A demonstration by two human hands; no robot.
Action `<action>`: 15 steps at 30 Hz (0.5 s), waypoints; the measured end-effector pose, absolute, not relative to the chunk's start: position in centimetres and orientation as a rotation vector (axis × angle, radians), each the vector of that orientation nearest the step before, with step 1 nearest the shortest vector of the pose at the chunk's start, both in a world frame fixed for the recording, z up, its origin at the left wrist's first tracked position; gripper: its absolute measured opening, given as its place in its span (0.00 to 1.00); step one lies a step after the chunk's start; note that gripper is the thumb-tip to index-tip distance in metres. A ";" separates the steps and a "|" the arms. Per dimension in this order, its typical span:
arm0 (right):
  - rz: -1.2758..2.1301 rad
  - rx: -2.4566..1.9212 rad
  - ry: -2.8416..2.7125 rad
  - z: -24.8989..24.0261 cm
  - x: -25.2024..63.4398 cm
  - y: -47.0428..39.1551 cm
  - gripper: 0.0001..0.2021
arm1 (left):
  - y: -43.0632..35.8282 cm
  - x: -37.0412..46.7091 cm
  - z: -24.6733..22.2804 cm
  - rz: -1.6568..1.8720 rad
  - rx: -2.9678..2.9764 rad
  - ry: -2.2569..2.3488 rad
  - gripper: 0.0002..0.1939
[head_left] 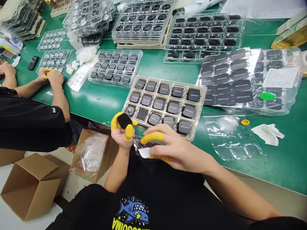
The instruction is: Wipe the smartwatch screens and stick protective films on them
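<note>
My left hand (122,135), with yellow finger cots, is closed around a square black watch body (125,120), its dark glossy face turned up. Between the yellow-cotted fingers of my right hand (178,147) is a piece of dark, shiny film with a white part (144,152); the fingers partly cover it. Just beyond both hands lies a clear-lidless plastic tray (203,97) with rows of square compartments. Most hold watch bodies under dark grey printed labels (184,126). One front-left compartment holds a unit with a round sensor back (130,110), and the one beside it shows a flat dark bottom.
Label sheets (226,76) and a clear bag (236,140) lie to the right, near a crumpled white tissue (268,134). Stacked trays (144,24) stand behind. At left, a co-worker's hands (54,76) work over another tray. Cardboard boxes (33,185) sit below the green table (158,68).
</note>
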State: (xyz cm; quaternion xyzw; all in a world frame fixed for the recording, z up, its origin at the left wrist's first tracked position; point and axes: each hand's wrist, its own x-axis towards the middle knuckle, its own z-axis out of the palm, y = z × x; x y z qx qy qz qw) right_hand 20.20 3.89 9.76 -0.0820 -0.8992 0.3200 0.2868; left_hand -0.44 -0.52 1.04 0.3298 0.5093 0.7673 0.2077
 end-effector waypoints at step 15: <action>1.695 -0.749 -1.832 15.1 19.7 7.8 0.16 | -1.1 -1.7 1.1 1.652 1.488 0.883 0.34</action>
